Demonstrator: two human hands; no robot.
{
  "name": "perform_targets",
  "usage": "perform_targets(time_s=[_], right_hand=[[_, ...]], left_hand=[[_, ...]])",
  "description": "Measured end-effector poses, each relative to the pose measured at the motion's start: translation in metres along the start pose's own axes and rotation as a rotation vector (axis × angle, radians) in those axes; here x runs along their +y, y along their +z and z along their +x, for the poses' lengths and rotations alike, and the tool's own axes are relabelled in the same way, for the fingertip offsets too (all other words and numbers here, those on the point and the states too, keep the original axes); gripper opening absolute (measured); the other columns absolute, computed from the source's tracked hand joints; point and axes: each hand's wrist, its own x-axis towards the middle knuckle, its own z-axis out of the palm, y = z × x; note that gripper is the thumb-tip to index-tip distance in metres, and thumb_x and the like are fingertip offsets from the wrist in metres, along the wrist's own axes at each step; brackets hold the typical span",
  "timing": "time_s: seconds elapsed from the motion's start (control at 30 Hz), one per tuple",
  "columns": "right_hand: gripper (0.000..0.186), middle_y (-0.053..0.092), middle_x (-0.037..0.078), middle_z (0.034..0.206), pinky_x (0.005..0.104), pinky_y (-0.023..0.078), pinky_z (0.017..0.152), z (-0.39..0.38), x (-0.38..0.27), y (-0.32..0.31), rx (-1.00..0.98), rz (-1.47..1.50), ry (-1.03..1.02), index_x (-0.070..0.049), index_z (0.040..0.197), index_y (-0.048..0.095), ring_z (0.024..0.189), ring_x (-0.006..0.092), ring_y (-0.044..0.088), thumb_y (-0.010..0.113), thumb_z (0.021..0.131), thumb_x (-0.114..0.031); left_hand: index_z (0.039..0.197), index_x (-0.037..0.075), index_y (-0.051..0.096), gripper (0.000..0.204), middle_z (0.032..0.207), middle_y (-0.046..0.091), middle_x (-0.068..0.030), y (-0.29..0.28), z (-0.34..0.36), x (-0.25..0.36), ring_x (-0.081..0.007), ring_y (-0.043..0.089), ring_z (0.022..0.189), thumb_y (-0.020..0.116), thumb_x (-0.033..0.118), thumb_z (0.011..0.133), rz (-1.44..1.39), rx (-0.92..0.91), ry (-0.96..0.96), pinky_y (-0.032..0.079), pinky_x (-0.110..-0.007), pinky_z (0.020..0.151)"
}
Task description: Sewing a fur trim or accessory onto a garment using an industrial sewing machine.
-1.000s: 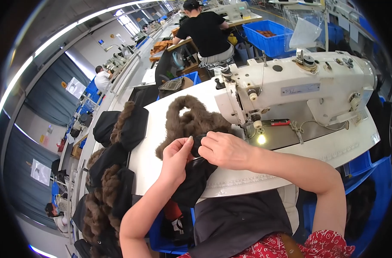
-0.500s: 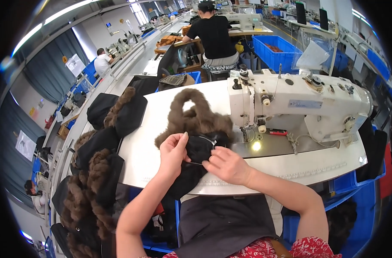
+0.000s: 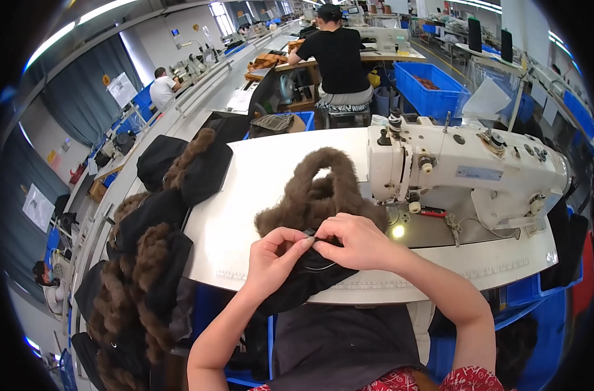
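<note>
Left hand [image 3: 273,262]: thumb and index closed, pinching black cloth [image 3: 301,287]. Right hand [image 3: 357,242]: fingers curled, tips together on same cloth, thumbs nearly touching. Cloth smooth, limp, drapes over near edge of glossy white table [image 3: 235,225]; thin curved metallic-looking line below fingers. Fluffy brown fur piece [image 3: 303,203], arched loop on top, lies just beyond hands, left of hard-cased white sewing machine [image 3: 486,153]. Fur-and-black-cloth pile [image 3: 152,260] at far left.

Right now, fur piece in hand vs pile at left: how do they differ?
Fur piece: single, loop open, on white table; pile: several pieces, overlapping.
Fur piece: pinched by left hand and right hand; pile: touched by neither.
Both: brown fur, black fabric.
</note>
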Motion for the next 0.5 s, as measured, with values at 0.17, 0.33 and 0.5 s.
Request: perform_targets(time_s=[0.17,0.33,0.5], right_hand=[[0.021,0.065,0.008,0.078,0.0411,0.049,0.068,-0.010,-0.004,0.006,0.016,-0.031,0.039,-0.006,0.085,0.067,0.078,0.0282,0.063,0.067,0.090,-0.026],[0.014,0.062,0.009,0.074,0.0329,0.046,0.057,-0.024,-0.005,0.029,0.375,0.032,-0.116,-0.002,0.083,0.064,0.064,0.0226,0.060,0.069,0.090,-0.014],[0.020,0.054,-0.002,0.068,0.0234,0.038,0.054,-0.029,0.005,0.039,0.547,0.442,0.207,0.000,0.086,0.063,0.062,0.0045,0.045,0.066,0.097,-0.017]], left_hand=[[0.109,0.001,0.068,0.026,0.102,0.069,-0.0089,-0.029,-0.002,0.009,-0.0198,0.065,0.094,0.076,0.011,0.087,0.309,-0.230,0.175,0.050,-0.029,0.082],[0.111,0.004,0.067,0.033,0.099,0.063,-0.0071,-0.042,0.007,0.034,-0.0189,0.065,0.090,0.079,0.008,0.081,0.440,-0.532,0.231,0.052,-0.031,0.079],[0.097,0.004,0.068,0.024,0.090,0.059,-0.0086,-0.012,-0.005,0.034,-0.0240,0.063,0.074,0.074,-0.004,0.075,0.782,-0.146,0.751,0.051,-0.031,0.062]])
